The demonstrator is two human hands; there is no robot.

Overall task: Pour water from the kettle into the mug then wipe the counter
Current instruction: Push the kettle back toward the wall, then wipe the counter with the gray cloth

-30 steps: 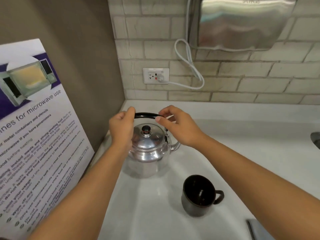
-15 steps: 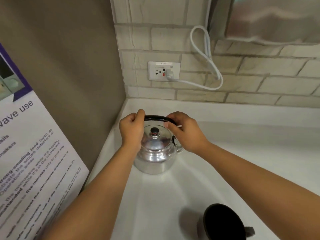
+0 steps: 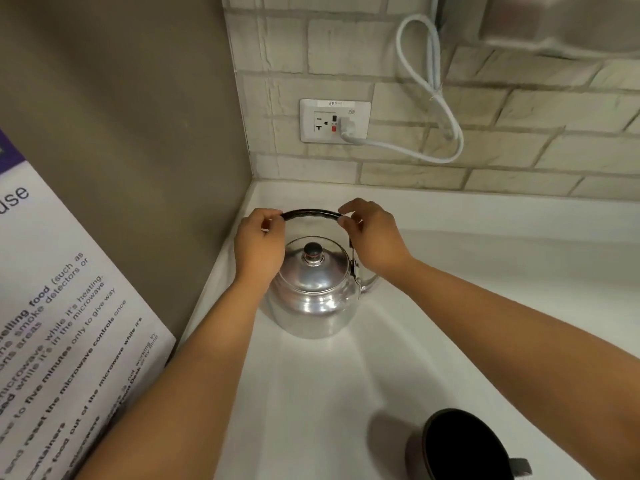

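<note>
- Kettle (image 3: 313, 289) sits on the white table (image 3: 467, 271), in the corner below the wall outlet (image 3: 335, 121). Lid on, black bail handle (image 3: 310, 214) up over it.
- Left hand (image 3: 259, 249) is closed on the handle's left end, right hand (image 3: 375, 237) pinches the right end w/ fingertips. Each grip holds the handle, not the body.
- Mug (image 3: 460, 445) is well apart from the kettle, toward the viewer and to its right, partly cut by the frame edge. Looks empty, but inside is too dark to be sure.
- Risk: fingertip pinch is weak, so the handle can pivot and the kettle swings on lift.
- Risk: loose lid may drop off when tipped; nothing holds the knob (image 3: 313, 251).
- Risk: spout (image 3: 369, 284) is hidden under the right wrist, so aim is poor → spill on table.
- Risk: the long carry to the mug may slosh water.
</note>
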